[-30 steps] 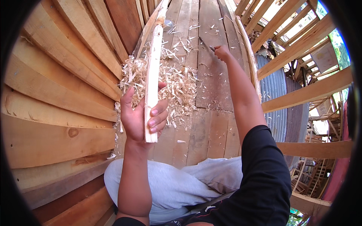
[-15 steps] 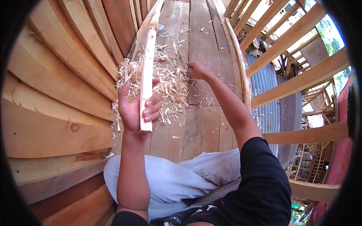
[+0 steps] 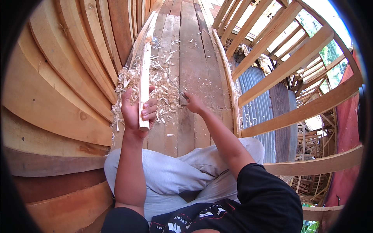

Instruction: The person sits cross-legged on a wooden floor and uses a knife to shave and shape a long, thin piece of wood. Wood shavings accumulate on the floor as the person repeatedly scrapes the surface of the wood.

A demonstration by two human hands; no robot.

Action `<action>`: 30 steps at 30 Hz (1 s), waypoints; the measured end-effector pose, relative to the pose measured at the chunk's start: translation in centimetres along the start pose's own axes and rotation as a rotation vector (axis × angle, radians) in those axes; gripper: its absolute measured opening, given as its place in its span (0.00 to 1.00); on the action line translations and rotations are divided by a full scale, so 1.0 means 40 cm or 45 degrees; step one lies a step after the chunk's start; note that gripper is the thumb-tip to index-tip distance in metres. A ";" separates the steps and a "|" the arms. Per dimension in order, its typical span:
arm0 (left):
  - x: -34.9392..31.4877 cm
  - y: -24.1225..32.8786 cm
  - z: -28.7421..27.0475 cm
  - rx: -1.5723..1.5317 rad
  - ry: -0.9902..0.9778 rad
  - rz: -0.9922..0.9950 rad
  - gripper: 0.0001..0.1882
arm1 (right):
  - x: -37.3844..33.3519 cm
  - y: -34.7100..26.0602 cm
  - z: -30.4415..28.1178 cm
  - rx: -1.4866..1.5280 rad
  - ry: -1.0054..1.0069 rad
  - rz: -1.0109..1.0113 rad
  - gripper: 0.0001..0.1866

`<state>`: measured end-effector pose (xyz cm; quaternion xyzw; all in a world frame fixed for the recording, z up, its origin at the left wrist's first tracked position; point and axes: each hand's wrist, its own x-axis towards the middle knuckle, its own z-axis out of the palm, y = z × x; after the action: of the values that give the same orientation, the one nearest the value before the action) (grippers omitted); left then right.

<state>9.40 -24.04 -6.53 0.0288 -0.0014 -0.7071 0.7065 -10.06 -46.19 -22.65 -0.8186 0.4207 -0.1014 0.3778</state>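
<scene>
My left hand [image 3: 132,113] is closed round the near end of a long pale wooden stick [image 3: 145,72], its fingers wrapped over the right side. The stick points away from me, its far part whittled and rough. To the right and lower, my right hand [image 3: 193,103] is closed on the handle of a knife [image 3: 175,86]. The thin blade angles forward and left over the wood shavings [image 3: 165,97], apart from the stick; its outline is hard to make out. Curled shavings lie heaped under and beyond the stick.
A wall of wooden boards [image 3: 70,93] rises close on my left. On the right, a slatted wooden railing [image 3: 287,70] stands above corrugated metal sheeting [image 3: 256,105]. My crossed legs [image 3: 171,171] rest on the plank floor [image 3: 196,50], where loose chips are scattered.
My right hand has drawn the knife back toward me and a little left. The stick has come slightly nearer in my left hand. The whole view has shifted a little.
</scene>
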 end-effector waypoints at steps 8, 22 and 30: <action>0.001 -0.011 -0.001 -0.007 -0.015 -0.057 0.34 | -0.028 0.119 -0.076 -0.430 0.306 0.511 0.23; -0.020 -0.003 0.011 0.056 -0.034 -0.002 0.38 | -0.205 0.033 -0.226 -0.273 0.385 0.823 0.21; -0.011 0.010 0.000 0.033 -0.063 -0.029 0.38 | -0.185 0.116 -0.097 -0.319 -0.061 0.181 0.20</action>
<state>9.78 -23.61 -6.49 0.0206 -0.0279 -0.7155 0.6978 -19.41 -44.27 -22.12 -0.8296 0.4778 -0.0013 0.2888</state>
